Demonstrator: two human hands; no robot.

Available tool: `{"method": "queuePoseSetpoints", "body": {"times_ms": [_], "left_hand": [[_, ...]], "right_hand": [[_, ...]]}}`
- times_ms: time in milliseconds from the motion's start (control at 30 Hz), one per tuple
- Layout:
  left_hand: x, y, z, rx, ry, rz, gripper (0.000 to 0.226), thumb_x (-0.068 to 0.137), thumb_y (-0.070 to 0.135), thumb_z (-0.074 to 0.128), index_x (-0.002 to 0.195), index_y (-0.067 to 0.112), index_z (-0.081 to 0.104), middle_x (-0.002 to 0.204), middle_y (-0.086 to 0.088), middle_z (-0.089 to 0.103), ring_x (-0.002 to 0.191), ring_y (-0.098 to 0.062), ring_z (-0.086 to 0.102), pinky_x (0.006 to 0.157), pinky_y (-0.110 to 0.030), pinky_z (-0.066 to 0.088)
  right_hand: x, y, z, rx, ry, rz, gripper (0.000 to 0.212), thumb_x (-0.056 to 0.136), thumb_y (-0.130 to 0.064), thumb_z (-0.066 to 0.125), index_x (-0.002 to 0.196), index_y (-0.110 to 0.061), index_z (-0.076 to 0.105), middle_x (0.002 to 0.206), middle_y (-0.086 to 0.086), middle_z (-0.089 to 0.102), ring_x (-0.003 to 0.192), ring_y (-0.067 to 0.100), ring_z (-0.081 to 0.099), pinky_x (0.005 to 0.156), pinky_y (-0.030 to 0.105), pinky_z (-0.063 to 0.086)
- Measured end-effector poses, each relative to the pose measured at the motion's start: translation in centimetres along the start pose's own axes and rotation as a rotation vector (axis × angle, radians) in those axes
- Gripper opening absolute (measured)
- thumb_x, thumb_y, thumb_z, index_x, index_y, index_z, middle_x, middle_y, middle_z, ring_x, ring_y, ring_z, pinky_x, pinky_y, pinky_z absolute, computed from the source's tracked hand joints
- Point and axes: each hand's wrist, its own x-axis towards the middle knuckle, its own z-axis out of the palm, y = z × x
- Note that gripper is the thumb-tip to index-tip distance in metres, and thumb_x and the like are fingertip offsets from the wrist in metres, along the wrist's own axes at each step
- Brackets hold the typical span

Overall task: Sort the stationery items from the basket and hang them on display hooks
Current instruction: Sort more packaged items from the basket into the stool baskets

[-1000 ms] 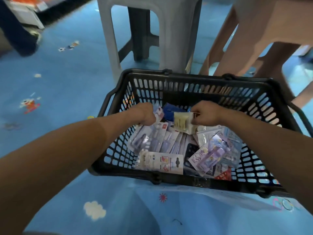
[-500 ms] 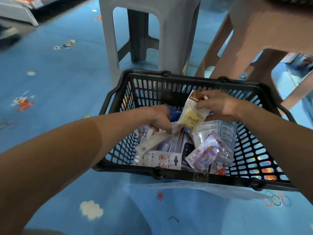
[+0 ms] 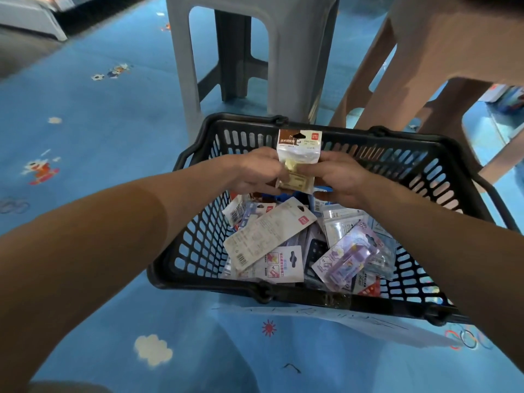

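Note:
A black plastic basket stands on the blue floor, filled with several packaged stationery items. Above its far half both hands hold one small clear packet with a brown header card and a yellowish item inside. My left hand pinches the packet's left side and my right hand pinches its right side. The packet stands upright, header card at the top. Below lie a long white card pack, a purple blister pack and a white card with red pictures.
A grey plastic stool stands just behind the basket, and a brown stool is to its right. Shelf bases show at the top left. Blue patterned floor surrounds the basket.
My right hand lifted the yellowish packet out of the basket and turned it upright. My left hand let go of the packs below and rose to take the packet's left side.

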Motion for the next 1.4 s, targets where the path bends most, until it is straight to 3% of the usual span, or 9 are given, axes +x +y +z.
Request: {"method": "queuePoseSetpoints", "body": {"times_ms": [133, 333, 433, 533, 767, 933, 1133, 1267, 1400], "left_hand": [[0.7, -1.0, -0.2, 0.514, 0.166, -0.119, 0.024, 0.096, 0.0, 0.055, 0.119, 0.003, 0.06, 0.1, -0.009, 0.063, 0.081, -0.016, 0.059, 0.059, -0.022, 0.048], [2.9, -4.7, -0.7, 1.009, 0.182, -0.273, 0.037, 0.099, 0.006, 0.059, 0.136, 0.002, 0.055, 0.127, -0.016, 0.057, 0.117, -0.03, 0.056, 0.095, -0.034, 0.048], [4.1, -6.1, 0.2, 1.173, 0.201, -0.288, 0.041, 0.101, 0.022, 0.061, 0.138, 0.008, 0.052, 0.129, -0.009, 0.058, 0.12, -0.026, 0.058, 0.09, -0.028, 0.046], [5.3, -8.0, 0.9, 1.256, 0.183, -0.304, 0.034, 0.099, 0.02, 0.063, 0.13, 0.005, 0.06, 0.098, -0.004, 0.059, 0.098, -0.021, 0.062, 0.084, -0.027, 0.053], [5.0, -9.5, 0.4, 1.386, 0.313, -0.182, 0.04, 0.096, 0.023, 0.067, 0.131, 0.006, 0.058, 0.13, -0.011, 0.062, 0.119, -0.027, 0.061, 0.094, -0.033, 0.052], [3.3, -7.2, -1.0, 1.218, 0.516, -0.186, 0.05, 0.085, 0.04, 0.074, 0.122, 0.01, 0.058, 0.107, -0.011, 0.06, 0.098, -0.028, 0.061, 0.078, -0.036, 0.054], [1.0, -2.1, -0.4, 0.782, 0.585, 0.092, 0.024, 0.079, 0.031, 0.073, 0.084, 0.018, 0.053, 0.083, -0.003, 0.063, 0.073, -0.016, 0.06, 0.046, -0.023, 0.038], [-0.1, 0.6, 2.5, 0.534, 0.543, 0.268, 0.043, 0.082, 0.033, 0.076, 0.109, 0.019, 0.046, 0.093, 0.003, 0.056, 0.081, -0.009, 0.055, 0.053, -0.024, 0.039], [-0.6, 2.0, 5.3, 0.437, 0.495, 0.461, 0.045, 0.091, 0.034, 0.067, 0.121, 0.018, 0.039, 0.089, 0.003, 0.065, 0.08, -0.01, 0.064, 0.059, -0.023, 0.044]], "right_hand": [[0.8, 0.9, -1.4, -0.211, 0.076, 0.009, 0.031, 0.097, -0.008, 0.067, 0.125, -0.021, 0.066, 0.114, -0.002, 0.07, 0.095, 0.014, 0.066, 0.076, 0.031, 0.052], [1.5, 3.3, -3.9, -0.265, 0.115, 0.072, 0.034, 0.098, -0.003, 0.063, 0.13, -0.016, 0.066, 0.119, 0.003, 0.068, 0.091, 0.015, 0.066, 0.068, 0.025, 0.052], [1.8, 3.8, -4.4, -0.263, 0.12, 0.069, 0.03, 0.098, -0.007, 0.064, 0.125, -0.018, 0.068, 0.109, -0.002, 0.069, 0.079, 0.004, 0.062, 0.052, 0.017, 0.047], [2.2, 4.2, -4.4, -0.264, 0.115, 0.076, 0.029, 0.097, -0.006, 0.065, 0.124, -0.016, 0.068, 0.112, 0.0, 0.07, 0.081, 0.005, 0.063, 0.056, 0.02, 0.046], [1.7, 4.2, -4.7, -0.228, 0.095, 0.076, 0.025, 0.096, -0.008, 0.067, 0.119, -0.019, 0.069, 0.099, -0.005, 0.071, 0.083, 0.006, 0.065, 0.058, 0.022, 0.046], [0.6, 3.5, -5.2, -0.278, 0.106, 0.065, 0.017, 0.094, -0.01, 0.069, 0.109, -0.019, 0.07, 0.103, 0.002, 0.074, 0.081, 0.011, 0.067, 0.056, 0.021, 0.047], [-0.6, 2.1, -3.8, -0.274, 0.116, 0.02, 0.022, 0.096, -0.012, 0.066, 0.117, -0.018, 0.068, 0.107, 0.002, 0.074, 0.085, 0.01, 0.067, 0.059, 0.023, 0.046], [-1.5, 1.0, -1.9, -0.23, 0.09, -0.051, 0.025, 0.099, -0.01, 0.063, 0.123, -0.013, 0.067, 0.109, 0.006, 0.072, 0.091, 0.017, 0.069, 0.061, 0.022, 0.051], [-2.7, -0.3, -0.8, -0.01, 0.064, -0.093, 0.017, 0.1, -0.004, 0.054, 0.104, -0.01, 0.069, 0.075, 0.003, 0.069, 0.059, 0.01, 0.065, 0.052, 0.021, 0.048]]}}
